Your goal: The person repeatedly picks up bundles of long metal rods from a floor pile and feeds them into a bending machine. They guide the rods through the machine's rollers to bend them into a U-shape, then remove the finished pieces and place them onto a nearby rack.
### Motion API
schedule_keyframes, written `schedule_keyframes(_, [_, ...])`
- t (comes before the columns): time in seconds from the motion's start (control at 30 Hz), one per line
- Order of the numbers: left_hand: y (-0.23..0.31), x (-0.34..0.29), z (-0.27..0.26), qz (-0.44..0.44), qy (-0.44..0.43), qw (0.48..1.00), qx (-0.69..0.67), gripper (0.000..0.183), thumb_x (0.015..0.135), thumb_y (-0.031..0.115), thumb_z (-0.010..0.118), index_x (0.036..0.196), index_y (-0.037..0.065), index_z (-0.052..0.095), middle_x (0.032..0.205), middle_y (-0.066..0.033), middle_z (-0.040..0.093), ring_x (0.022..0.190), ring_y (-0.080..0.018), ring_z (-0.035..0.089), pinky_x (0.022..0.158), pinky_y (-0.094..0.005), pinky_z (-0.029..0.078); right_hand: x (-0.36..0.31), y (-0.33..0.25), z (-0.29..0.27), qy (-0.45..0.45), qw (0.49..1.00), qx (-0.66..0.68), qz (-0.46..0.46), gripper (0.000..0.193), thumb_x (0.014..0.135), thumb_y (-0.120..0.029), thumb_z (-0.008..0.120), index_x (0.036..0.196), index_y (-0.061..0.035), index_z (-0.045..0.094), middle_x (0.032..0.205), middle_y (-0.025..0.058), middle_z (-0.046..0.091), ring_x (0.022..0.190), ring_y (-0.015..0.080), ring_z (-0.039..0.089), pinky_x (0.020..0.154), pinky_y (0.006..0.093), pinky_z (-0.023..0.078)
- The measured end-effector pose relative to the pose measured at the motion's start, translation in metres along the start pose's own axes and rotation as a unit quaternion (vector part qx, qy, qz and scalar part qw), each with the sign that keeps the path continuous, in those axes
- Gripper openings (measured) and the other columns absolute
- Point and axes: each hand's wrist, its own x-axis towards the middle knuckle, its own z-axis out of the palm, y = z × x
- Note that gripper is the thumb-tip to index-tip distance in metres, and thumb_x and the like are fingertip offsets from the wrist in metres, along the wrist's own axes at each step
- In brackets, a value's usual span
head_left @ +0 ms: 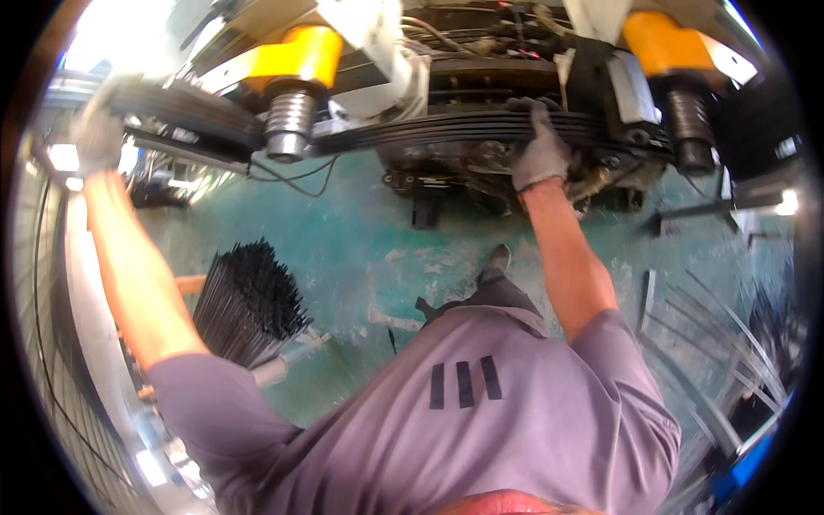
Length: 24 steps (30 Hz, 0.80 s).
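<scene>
A stack of long, flat dark metal bars [386, 135] runs from left to right across the machine in front of me. My right hand [542, 153], in a grey work glove, grips this stack right of the middle, its fingers closed over the top edge. Far to the left, my gloved left hand [99, 133] is closed around the left end of the bars. Glare and blur soften its outline, and its fingertips are hidden. Both arms are stretched wide apart.
Ribbed metal cylinders [290, 124] [689, 129] hang under yellow machine heads [296, 56] [661, 43]. A bundle of thin dark rods [249, 296] sits low at left. Loose metal lengths [721, 343] lie at right. A cable [300, 178] dangles beneath the bars.
</scene>
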Motion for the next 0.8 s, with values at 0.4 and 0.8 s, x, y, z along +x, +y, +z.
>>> schedule_keyframes(0.4, [-0.036, -0.3, 0.028, -0.041, 0.059, 0.956, -0.283, 0.04, 0.115, 0.021, 0.05, 0.14, -0.008, 0.064, 0.122, -0.0146, 0.073, 0.107, -0.0233, 0.069, 0.102, -0.0357, 0.054, -0.22, -0.092, -0.169, 0.039, 0.992, -0.067, -0.104, 0.011, 0.101, -0.006, 0.07, 0.11, -0.0012, 0.066, 0.093, 0.0111, 0.072, 0.086, 0.0243, 0.073, 0.082, 0.0394, 0.063])
schedule_keyframes(0.8, [0.167, -0.658, 0.328, -0.334, -0.346, 0.507, -0.715, 0.034, 0.106, 0.024, 0.053, 0.107, -0.007, 0.068, 0.106, -0.0194, 0.07, 0.104, -0.0339, 0.066, 0.1, -0.0475, 0.052, -0.487, -0.392, -0.407, 0.385, 0.775, -0.298, -0.404, 0.025, 0.103, -0.029, 0.075, 0.106, -0.005, 0.068, 0.075, 0.0026, 0.068, 0.063, 0.0153, 0.065, 0.058, 0.0313, 0.054])
